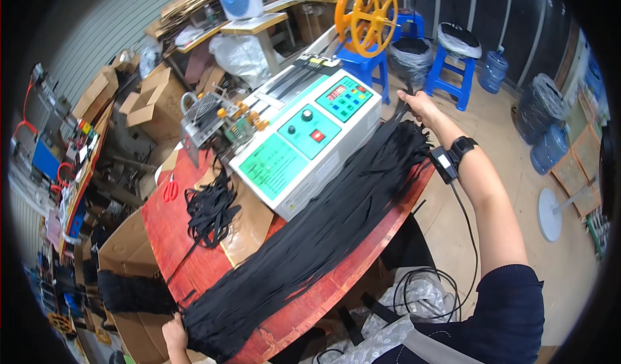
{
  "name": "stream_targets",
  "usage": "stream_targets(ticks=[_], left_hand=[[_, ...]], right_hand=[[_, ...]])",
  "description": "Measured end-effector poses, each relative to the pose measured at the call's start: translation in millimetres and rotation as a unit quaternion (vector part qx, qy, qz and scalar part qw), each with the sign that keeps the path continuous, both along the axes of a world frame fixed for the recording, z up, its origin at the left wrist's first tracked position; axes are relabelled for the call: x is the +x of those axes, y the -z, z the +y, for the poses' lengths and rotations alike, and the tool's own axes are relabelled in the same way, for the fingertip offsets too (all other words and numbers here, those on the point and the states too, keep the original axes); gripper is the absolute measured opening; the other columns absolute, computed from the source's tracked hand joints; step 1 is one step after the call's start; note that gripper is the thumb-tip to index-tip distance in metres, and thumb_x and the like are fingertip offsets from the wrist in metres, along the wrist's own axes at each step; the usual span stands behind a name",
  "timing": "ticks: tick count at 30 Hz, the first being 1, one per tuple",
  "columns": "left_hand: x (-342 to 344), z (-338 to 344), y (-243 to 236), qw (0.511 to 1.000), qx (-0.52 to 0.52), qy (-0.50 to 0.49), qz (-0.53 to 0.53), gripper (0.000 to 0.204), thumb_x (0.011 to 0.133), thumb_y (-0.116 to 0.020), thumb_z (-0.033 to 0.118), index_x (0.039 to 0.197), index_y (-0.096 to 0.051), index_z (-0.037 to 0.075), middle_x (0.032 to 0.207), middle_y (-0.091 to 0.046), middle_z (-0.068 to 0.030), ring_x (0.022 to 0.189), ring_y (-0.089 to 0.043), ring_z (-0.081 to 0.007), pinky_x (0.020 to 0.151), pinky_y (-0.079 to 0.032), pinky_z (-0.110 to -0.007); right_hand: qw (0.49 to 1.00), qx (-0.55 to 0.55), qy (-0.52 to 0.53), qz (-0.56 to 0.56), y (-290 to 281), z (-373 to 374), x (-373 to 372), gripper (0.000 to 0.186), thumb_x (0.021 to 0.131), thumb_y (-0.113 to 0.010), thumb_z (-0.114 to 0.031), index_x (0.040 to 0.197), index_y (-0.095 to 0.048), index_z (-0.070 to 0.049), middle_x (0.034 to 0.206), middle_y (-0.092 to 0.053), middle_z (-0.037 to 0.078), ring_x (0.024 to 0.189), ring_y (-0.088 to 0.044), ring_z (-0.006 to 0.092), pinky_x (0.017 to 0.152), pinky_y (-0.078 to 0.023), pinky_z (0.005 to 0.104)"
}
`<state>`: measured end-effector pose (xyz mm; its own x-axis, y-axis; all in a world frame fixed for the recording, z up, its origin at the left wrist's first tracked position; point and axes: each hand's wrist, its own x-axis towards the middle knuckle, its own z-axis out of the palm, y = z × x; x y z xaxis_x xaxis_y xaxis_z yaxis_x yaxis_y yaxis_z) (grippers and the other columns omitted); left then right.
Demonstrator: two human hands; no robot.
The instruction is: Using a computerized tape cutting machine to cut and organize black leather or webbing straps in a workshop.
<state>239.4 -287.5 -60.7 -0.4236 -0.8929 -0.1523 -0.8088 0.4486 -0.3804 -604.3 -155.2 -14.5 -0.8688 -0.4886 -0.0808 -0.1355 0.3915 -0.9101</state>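
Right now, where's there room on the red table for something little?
Left side: red tabletop between the scissors, tangled black strips and cardboard box. A thin band between the long black bundle and near edge. Crowded: under that bundle and the white control-panel machine.

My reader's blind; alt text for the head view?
A person's left hand and right hand are at opposite ends of a long bundle of black strips on a red table, beside a boxy white machine with green panels.
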Motion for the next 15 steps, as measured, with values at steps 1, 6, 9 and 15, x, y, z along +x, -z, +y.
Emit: stream_targets(ticks=[1,6,9,15], left_hand=[[4.0,0.2,2.1,1.0,-0.004,-0.003,-0.005,0.014,0.075,-0.053,0.008,0.087,-0.055,0.003,0.069,-0.062,-0.0185,0.068,-0.063,-0.0343,0.062,-0.049,-0.045],[-2.1,0.6,-13.4,0.993,0.091,-0.065,-0.025,0.036,0.093,-0.028,0.021,0.1,-0.058,0.003,0.08,-0.065,-0.0209,0.075,-0.062,-0.0389,0.068,-0.048,-0.048],[-11.1,-4.0,-15.9,0.992,0.096,-0.063,-0.054,0.033,0.092,-0.029,0.016,0.102,-0.057,0.004,0.078,-0.064,-0.0213,0.073,-0.063,-0.0375,0.066,-0.049,-0.047],[-48.9,-13.0,-35.2,0.971,0.162,-0.14,-0.106,0.031,0.089,-0.045,0.02,0.114,-0.053,0.004,0.099,-0.062,-0.0249,0.094,-0.06,-0.0381,0.079,-0.048,-0.048]], right_hand=[[0.998,-0.036,0.016,-0.05,2.8,2.8,-18.6,0.029,0.08,-0.066,-0.033,0.075,-0.058,-0.006,0.061,-0.047,0.001,0.049,-0.038,0.0118,0.044,-0.028,0.0323],[0.921,-0.352,0.169,-0.006,-15.9,57.4,-158.9,0.009,0.079,-0.054,-0.009,0.075,-0.062,-0.006,0.057,-0.05,0.003,0.043,-0.04,0.0143,0.039,-0.03,0.0305],[0.832,-0.417,0.324,0.17,-85.5,110.4,-226.5,0.024,0.087,-0.044,-0.017,0.079,-0.063,-0.005,0.068,-0.06,0.008,0.06,-0.055,0.018,0.056,-0.041,0.0329],[0.683,-0.596,0.196,0.374,-253.5,232.5,-251.1,0.023,0.086,-0.052,-0.022,0.092,-0.067,-0.006,0.076,-0.064,0.004,0.061,-0.058,0.0152,0.059,-0.047,0.028]])
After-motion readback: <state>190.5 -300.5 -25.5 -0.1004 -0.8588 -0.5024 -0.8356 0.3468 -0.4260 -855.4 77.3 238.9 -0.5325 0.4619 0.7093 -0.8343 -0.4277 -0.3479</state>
